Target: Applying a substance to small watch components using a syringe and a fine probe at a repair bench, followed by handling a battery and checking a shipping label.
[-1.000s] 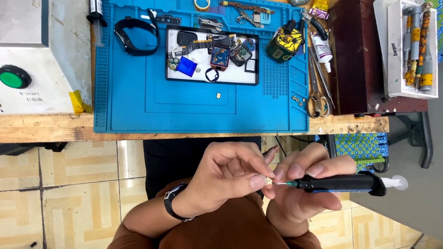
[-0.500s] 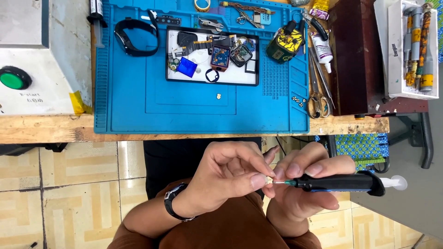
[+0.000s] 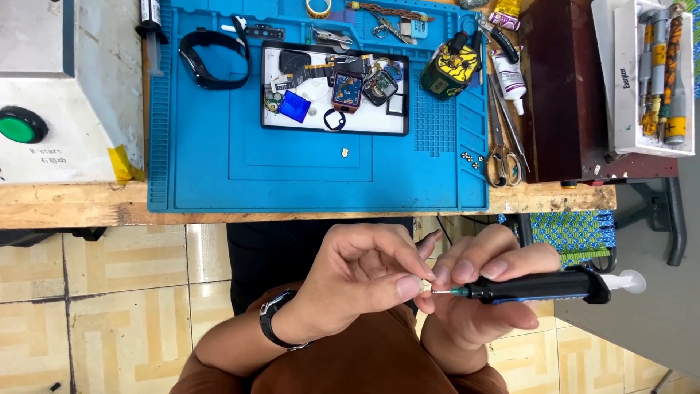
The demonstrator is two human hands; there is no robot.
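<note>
My right hand (image 3: 477, 292) grips a black glue syringe (image 3: 539, 287) with a white plunger end and a thin needle tip pointing left. My left hand (image 3: 357, 273), a black watch on its wrist, pinches something very small between thumb and fingers right at the needle tip; the part is too small to identify. Both hands are held over my lap, below the front edge of the wooden workbench (image 3: 73, 204). On the bench lies a blue work mat (image 3: 219, 168) carrying a white parts tray (image 3: 321, 124) with several small watch components.
A black smartwatch band (image 3: 211, 55) lies on the mat's upper left. Scissors and tweezers (image 3: 503, 138) sit at the mat's right, beside a dark brown box (image 3: 561, 87). A white machine with a green button (image 3: 22, 124) stands at left. A white tray of tools (image 3: 656, 73) is far right.
</note>
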